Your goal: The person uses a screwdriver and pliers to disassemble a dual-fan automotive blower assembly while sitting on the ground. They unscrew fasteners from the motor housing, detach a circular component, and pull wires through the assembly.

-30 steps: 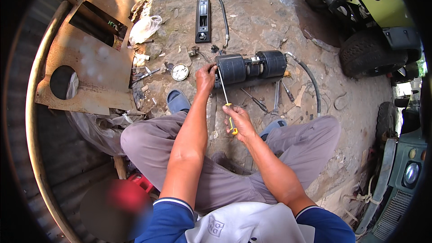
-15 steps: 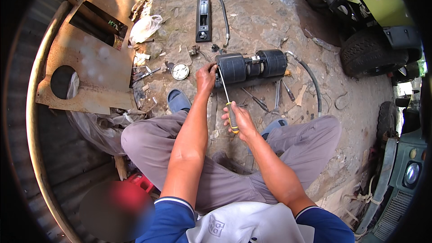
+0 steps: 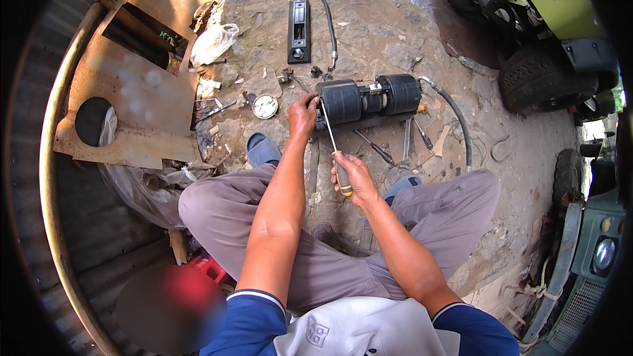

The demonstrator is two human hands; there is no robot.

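Note:
A black twin-drum blower unit (image 3: 341, 103) lies on the ground ahead of my feet. My left hand (image 3: 302, 113) grips its left end, the fingertips pressed at the edge of the left drum and partly hidden. My right hand (image 3: 354, 177) is closed round the grey and yellow handle of a screwdriver (image 3: 341, 180). The screwdriver's long shaft slants up to the left end of the blower, close by my left fingertips. Its tip is too small to make out against the dark housing.
Right of centre lie another screwdriver (image 3: 377, 148), a wrench (image 3: 407, 141) and a black hose (image 3: 455, 109). A round tin (image 3: 265, 106) stands left of the blower. Beyond are a black panel (image 3: 299, 31) and a short hose (image 3: 330, 29). A vehicle tyre (image 3: 547, 79) stands at right.
My right hand has shifted slightly on the screwdriver handle, its fingers drawn closer round it. The left hand and the blower have stayed in place.

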